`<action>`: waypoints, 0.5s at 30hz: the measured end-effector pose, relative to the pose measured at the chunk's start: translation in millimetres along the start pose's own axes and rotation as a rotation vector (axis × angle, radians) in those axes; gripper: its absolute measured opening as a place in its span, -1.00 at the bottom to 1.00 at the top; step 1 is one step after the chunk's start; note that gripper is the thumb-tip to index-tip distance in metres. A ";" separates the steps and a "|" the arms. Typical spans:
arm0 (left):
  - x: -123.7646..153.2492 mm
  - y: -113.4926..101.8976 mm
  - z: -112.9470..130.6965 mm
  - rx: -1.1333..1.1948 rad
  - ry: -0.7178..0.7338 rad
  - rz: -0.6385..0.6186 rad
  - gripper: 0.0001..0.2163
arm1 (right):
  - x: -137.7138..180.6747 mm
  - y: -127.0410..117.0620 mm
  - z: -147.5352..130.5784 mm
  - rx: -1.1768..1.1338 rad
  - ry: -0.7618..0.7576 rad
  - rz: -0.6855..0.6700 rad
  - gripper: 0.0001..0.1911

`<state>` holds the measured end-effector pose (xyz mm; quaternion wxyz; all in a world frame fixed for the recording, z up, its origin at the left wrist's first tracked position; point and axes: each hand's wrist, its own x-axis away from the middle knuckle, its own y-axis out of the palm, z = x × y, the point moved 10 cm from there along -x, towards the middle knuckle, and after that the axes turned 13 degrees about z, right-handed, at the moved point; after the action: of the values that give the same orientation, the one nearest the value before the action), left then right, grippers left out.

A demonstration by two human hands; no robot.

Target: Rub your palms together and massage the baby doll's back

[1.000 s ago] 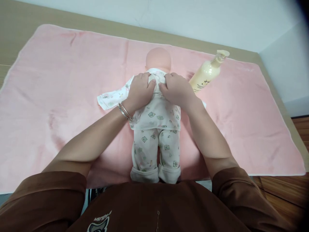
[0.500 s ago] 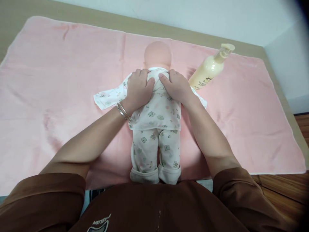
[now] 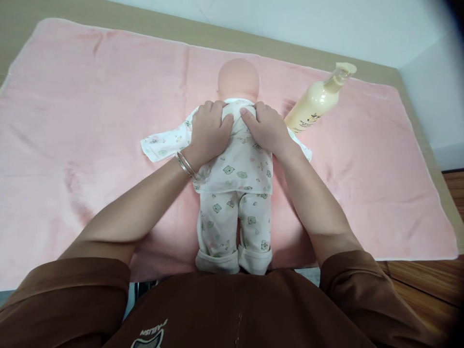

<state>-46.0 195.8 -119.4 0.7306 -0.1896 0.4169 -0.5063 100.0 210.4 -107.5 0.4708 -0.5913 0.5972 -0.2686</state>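
A bald baby doll point(image 3: 238, 79) lies on the pink blanket point(image 3: 108, 96), its head away from me and no face showing. It wears a white printed top point(image 3: 235, 164) and matching trousers point(image 3: 217, 220) with turned-up cuffs. My left hand point(image 3: 211, 128) is closed round the doll's left-side shoulder as I see it, the thumb on its upper back. On the other shoulder, my right hand point(image 3: 266, 125) takes the same hold, thumb toward the middle. Both sets of fingertips are partly hidden over the shoulders. The sleeves spread out flat to either side.
A pale yellow pump bottle point(image 3: 312, 106) is to the right of the doll, close to the right sleeve. Under the blanket is a beige table point(image 3: 152, 21), with a white wall point(image 3: 308, 24) behind it. Wooden flooring point(image 3: 427, 285) shows at lower right.
The camera view has shifted very slightly. Both hands keep the same hold on the doll's shoulders, and the doll and bottle lie as before.
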 end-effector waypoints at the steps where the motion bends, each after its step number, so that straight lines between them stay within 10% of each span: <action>1: -0.4 -0.3 -0.3 0.014 0.001 0.003 -0.71 | 0.1 0.3 -0.5 0.007 -0.004 -0.001 -0.34; 15: 7.7 -15.5 24.8 0.039 0.120 -0.041 -0.78 | 31.7 -15.0 -41.1 0.122 -0.186 0.001 -0.39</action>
<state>-34.1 178.8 -97.4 0.6973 -0.1530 0.4462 -0.5397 75.2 167.9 -85.2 0.5594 -0.5836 0.5338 -0.2481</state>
